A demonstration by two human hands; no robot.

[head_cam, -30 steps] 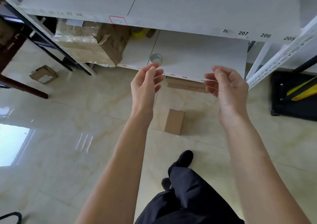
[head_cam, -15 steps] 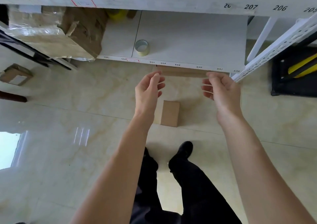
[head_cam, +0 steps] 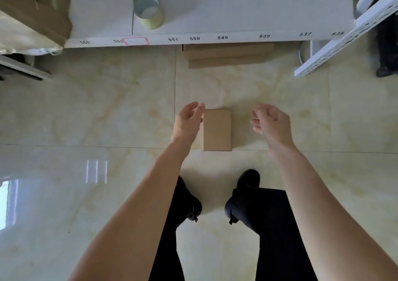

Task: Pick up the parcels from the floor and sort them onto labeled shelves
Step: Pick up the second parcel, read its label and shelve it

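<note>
A small brown cardboard parcel [head_cam: 217,130] lies flat on the tiled floor just ahead of my feet. My left hand [head_cam: 187,121] hovers at its left edge, fingers loosely curled and apart, holding nothing. My right hand [head_cam: 271,122] hangs a short way to the right of the parcel, also empty with curled fingers. Above is the white shelf [head_cam: 237,37] whose front lip bears numbers such as 551, 550, 549 and 539. A second flat brown parcel [head_cam: 228,54] lies on the floor, partly under that shelf.
A roll of tape [head_cam: 149,10] stands on the shelf. A large plastic-wrapped carton [head_cam: 32,18] fills its left end. A white perforated upright [head_cam: 349,37] slants at the right. My black shoes [head_cam: 247,183] stand behind the parcel on glossy tiles.
The view has tipped downward and closer to the floor. Both hands have dropped from shelf height to either side of the small parcel. The upper shelf has left the view.
</note>
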